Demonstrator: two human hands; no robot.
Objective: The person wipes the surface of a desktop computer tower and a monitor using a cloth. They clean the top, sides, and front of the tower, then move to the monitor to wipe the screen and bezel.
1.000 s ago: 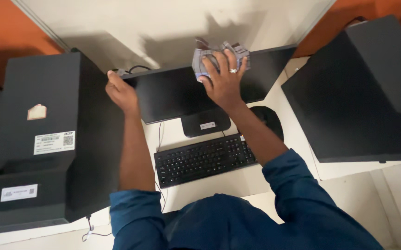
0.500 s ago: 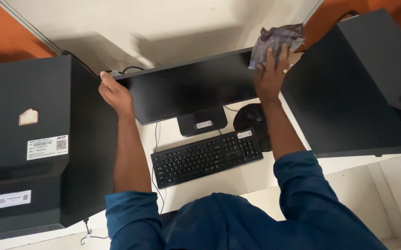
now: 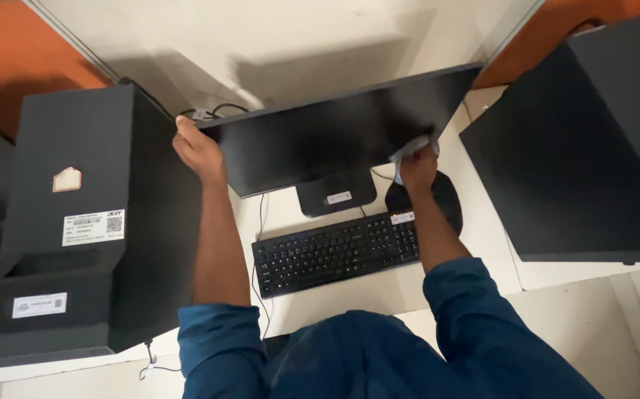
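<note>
Monitor [image 3: 334, 140] is sitting dead centre in the frame, dark screen facing the person, its long axis running from left-centre up toward the upper right, so it's tilting a bit in this view. The left hand [image 3: 198, 151] is clamping the monitor's left edge, fingers curling round behind it. The right hand [image 3: 417, 168] is pressing a small grey-blue cloth [image 3: 411, 148] against the lower right corner of the screen, fist bunched around the cloth. So the whole screen is stretching up and to the left of that cloth, and the right hand is the one working the surface while the left is just bracing.

Below the screen the stand [image 3: 336, 192] is resting on the white desk [image 3: 482, 229], with a black keyboard [image 3: 334, 251] just in front of it and a dark round thing [image 3: 438, 203] under the right wrist, maybe a mouse pad, honestly can't tell. Big black tower case [image 3: 76, 222] is filling the left side of the frame, another black box [image 3: 578, 148] is on the right, partly cut off by the frame edge.

Most of the cloth is hiding under the hand, and the left fingertips are vanishing behind the bezel. Cables [image 3: 216, 112] are peeking out behind the top left corner.
</note>
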